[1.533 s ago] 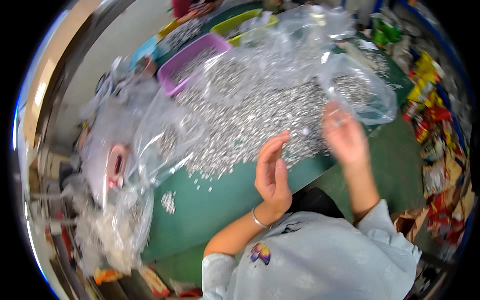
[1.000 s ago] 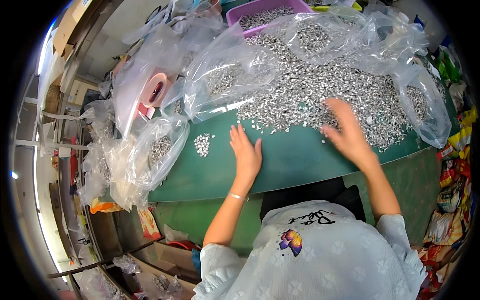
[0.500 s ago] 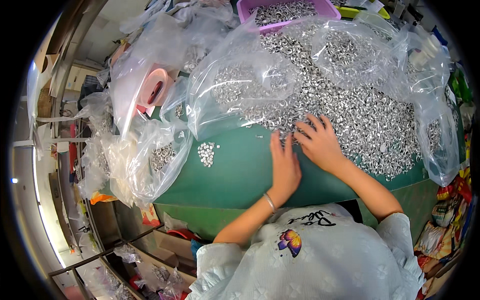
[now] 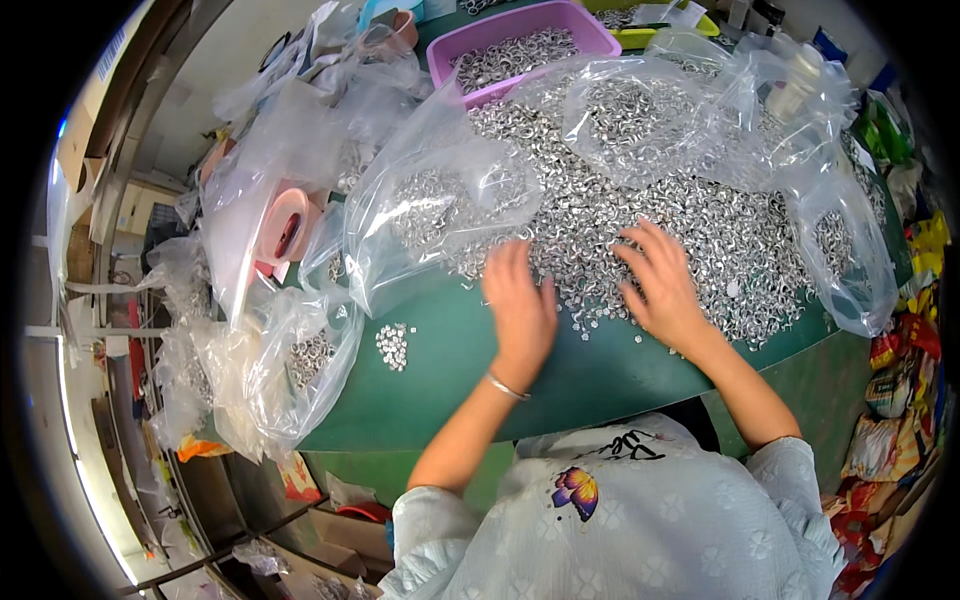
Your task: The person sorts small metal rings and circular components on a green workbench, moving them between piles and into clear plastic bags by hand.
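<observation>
A wide heap of small silver metal pieces [image 4: 740, 235] covers much of the green tabletop [image 4: 440, 345]. At its near left edge lies my left hand [image 4: 522, 312], fingers stretched forward and thumb apart, with a bracelet on the wrist. My right hand [image 4: 664, 290] rests on the near middle of the heap, its fingers spread and slightly bent among the pieces. Neither hand visibly holds anything. Between the hands a few loose pieces reach down onto the green surface. Farther left lies a small separate cluster of silvery pieces [image 4: 392, 347].
Clear plastic sheeting [image 4: 375, 225] lies over the heap's left part. A purple bin [image 4: 435, 62] of metal pieces stands behind, beside a yellow-green tray [image 4: 640, 38]. At left are a pink cup [image 4: 287, 225] and a plastic bag [image 4: 270, 375]; colourful packages [image 4: 885, 430] lie at the right.
My hands have moved apart: the left one shifted left along the heap's edge, and the right one now lies farther from it. The whole view has also shifted a little.
</observation>
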Demonstrator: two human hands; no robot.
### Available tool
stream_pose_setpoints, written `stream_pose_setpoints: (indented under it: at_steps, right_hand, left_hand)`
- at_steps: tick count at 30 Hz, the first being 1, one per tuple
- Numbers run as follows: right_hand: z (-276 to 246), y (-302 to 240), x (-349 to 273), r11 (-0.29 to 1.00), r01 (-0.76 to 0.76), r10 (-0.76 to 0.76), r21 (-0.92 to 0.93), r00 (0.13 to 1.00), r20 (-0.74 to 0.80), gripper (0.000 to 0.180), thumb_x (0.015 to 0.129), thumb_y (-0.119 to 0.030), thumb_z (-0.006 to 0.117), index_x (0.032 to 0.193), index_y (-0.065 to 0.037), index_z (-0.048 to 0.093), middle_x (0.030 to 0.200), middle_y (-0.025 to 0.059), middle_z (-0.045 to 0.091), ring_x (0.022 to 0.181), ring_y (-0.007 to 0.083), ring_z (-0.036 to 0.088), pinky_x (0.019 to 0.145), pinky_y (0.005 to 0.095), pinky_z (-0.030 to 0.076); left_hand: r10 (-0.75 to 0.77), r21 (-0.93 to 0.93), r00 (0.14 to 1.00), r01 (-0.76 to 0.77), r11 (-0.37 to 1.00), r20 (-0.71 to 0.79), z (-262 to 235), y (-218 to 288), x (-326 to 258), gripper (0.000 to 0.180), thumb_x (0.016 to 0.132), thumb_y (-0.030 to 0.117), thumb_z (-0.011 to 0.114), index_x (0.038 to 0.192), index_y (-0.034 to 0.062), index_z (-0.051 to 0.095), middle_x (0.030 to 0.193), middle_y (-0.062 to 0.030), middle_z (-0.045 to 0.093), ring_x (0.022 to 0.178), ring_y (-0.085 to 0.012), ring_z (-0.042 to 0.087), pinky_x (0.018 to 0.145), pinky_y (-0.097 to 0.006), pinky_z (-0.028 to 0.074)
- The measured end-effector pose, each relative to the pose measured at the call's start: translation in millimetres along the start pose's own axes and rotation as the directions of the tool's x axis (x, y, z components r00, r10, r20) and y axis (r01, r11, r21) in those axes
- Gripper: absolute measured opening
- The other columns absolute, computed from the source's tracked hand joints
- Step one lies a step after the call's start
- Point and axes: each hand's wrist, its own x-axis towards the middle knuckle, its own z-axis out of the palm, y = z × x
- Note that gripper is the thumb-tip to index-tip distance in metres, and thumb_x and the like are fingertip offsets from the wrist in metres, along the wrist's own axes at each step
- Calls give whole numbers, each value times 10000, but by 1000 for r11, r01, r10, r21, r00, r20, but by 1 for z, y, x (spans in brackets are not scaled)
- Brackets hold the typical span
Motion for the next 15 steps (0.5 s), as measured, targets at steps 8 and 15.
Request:
stream_pose_setpoints:
  at_steps: [8, 15]
  right_hand:
    - [56, -14, 44, 990, 25, -7, -141, 993, 122, 798, 763, -468, 710, 1381, -44, 436, 1484, 205, 318, 1420, 406, 183, 1137, 534, 195]
    - [58, -3, 72, 975, 100, -70, -196, 986, 153, 718, 801, -490, 663, 1325, -33, 485, 1492, 167, 315, 1422, 355, 207, 1137, 544, 193]
  left_hand:
    - [135, 354, 939, -248, 902, 316, 3, -58, 34, 714, 846, 393, 667, 1414, 59, 391, 1520, -207, 270, 1382, -433, 256, 1086, -598, 208]
    - [235, 291, 924, -324, 900, 303, 7, -65, 51, 727, 835, 386, 665, 1447, 126, 370, 1490, -214, 316, 1343, -463, 303, 1093, -574, 240]
